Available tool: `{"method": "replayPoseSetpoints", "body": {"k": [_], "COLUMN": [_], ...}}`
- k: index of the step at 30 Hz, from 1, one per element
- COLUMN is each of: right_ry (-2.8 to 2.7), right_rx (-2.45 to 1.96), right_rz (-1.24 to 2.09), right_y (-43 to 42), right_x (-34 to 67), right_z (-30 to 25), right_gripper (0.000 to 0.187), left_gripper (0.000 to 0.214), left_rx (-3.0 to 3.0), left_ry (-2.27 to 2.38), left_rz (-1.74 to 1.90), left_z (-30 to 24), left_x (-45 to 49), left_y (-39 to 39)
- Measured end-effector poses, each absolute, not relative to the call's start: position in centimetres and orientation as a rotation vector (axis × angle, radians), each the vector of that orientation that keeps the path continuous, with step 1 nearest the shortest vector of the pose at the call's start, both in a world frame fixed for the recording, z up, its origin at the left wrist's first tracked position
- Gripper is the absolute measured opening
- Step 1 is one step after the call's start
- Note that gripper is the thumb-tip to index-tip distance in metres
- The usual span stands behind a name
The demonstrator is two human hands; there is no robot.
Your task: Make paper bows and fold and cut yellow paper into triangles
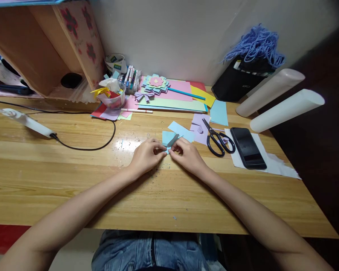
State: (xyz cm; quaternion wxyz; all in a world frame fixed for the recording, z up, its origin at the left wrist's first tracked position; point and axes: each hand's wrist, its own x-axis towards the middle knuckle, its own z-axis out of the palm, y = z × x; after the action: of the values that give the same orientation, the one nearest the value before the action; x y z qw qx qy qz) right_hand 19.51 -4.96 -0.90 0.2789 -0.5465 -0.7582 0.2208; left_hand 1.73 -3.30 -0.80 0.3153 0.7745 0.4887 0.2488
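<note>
Between my two hands is a small light blue paper piece (pixel 167 149), pinched at its edges. My left hand (pixel 149 155) grips it from the left with thumb and fingertips. On the other side, my right hand (pixel 188 155) pinches it with thumb and index finger. Just beyond the fingertips lie light blue paper sheets (pixel 183 131), with a grey strip-like piece (pixel 173 140) across them. To the right, black-handled scissors (pixel 217 138) rest partly on a purple paper sheet (pixel 199 128). My fingers hide part of the small paper.
A black phone (pixel 248 147) lies on white paper at right, near two white rolls (pixel 288 109). A layered paper flower (pixel 156 82) tops coloured sheets at the back. At left are a white glue gun (pixel 31 122) with a black cord and a scrap-filled tub (pixel 113 98).
</note>
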Motion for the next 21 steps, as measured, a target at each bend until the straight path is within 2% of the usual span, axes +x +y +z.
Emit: {"method": "replayPoseSetpoints", "body": {"k": [21], "right_ry": [-2.187], "right_rx": [-1.563], "right_rz": [0.288], "right_y": [-5.78], "right_x": [18.69], "right_z": [-1.81], "right_gripper": [0.012], "left_gripper": [0.012], "left_rx": [2.031], "left_ry": [1.292], "left_rz": [0.573], "left_z": [-0.55], "left_x": [1.57], "left_y": [-2.82]}}
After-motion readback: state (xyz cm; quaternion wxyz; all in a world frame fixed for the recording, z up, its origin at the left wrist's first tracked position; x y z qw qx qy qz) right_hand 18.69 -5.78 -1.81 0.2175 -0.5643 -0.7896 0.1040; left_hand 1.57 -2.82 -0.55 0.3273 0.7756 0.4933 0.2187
